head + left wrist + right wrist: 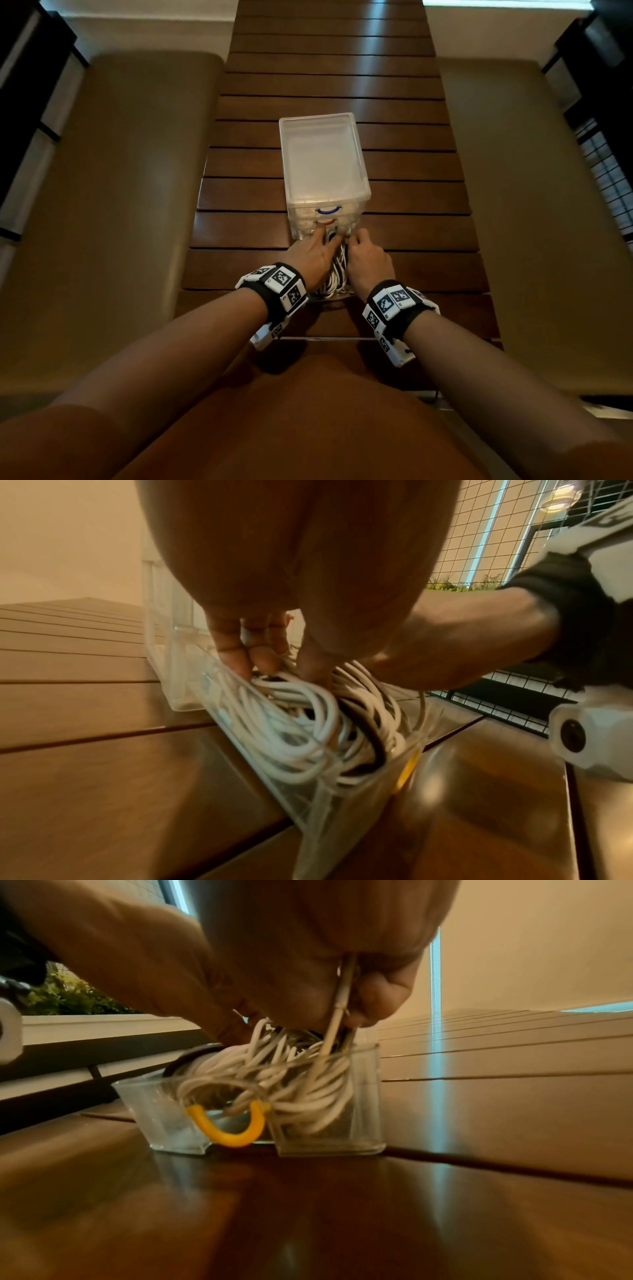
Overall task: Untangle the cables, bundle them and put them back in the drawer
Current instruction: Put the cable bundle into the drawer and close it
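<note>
A tangle of white cables [337,274] with a black one [373,739] among them fills a clear drawer [363,1096] with a yellow handle [232,1134]. The drawer is pulled out of a clear drawer unit [322,154] toward me. My left hand [325,240] reaches into the far end of the tangle, thumb and fingers [240,653] closed round several strands, index finger stretched toward the unit. My right hand [352,240] is beside it and pinches one white cable [342,993], which runs taut up out of the drawer. The hands hide the far end of the tangle.
The unit stands mid-way along a dark slatted wooden table [342,68] and has two shut drawers, with a blue handle [328,210] and a red one [325,222]. Padded benches [120,205] flank the table on both sides. A wire mesh panel [496,534] stands beyond.
</note>
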Motion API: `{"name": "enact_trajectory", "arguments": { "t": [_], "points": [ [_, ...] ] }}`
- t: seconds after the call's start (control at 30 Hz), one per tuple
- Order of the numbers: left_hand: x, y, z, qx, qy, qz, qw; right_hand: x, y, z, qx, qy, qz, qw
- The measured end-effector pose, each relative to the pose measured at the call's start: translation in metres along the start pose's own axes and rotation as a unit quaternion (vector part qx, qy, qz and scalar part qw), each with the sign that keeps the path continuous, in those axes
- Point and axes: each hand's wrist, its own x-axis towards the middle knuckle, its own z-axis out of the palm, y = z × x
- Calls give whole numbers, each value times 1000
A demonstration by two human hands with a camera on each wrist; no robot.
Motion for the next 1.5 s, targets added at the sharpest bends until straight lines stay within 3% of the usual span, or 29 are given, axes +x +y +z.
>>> {"name": "enact_trajectory", "arguments": {
  "t": [0.13,0.3,0.43,0.57,0.63,0.7,0.77,0.83,0.9,1.0,1.1,1.23,1.4,1.5],
  "points": [
    [8,-1,-9,18,-45,-3,999,0,2,-2,-9,-12,-1,1000],
    [23,1,-20,30,-125,-22,992,-4,12,-19,128,-79,19,988],
    [26,5,-24,45,-150,-38,987,-16,31,-23,325,-50,100,939],
    [26,4,-21,42,-143,-44,988,-28,51,-25,417,-110,107,896],
    [24,4,-22,40,-139,-41,989,-28,52,-17,471,-79,108,872],
    [21,3,-20,22,-115,-32,993,-25,48,-9,455,-12,106,884],
    [16,0,-15,-21,-66,-29,997,-22,43,-4,394,39,74,915],
    [10,-2,-9,-84,-2,-34,996,-17,41,2,304,72,22,950],
    [5,-2,-5,-143,59,-48,987,-12,41,7,255,85,0,963],
    [1,2,-2,-184,112,-84,973,-5,37,13,226,130,-1,965],
    [3,9,2,-202,132,-72,968,-3,37,19,241,181,2,954],
    [12,14,3,-225,149,-44,962,5,44,18,303,163,62,937],
    [24,17,9,-232,141,-64,960,-1,42,9,366,131,58,920],
    [25,17,11,-234,143,-68,959,-2,41,13,348,125,17,929]
  ]
}}
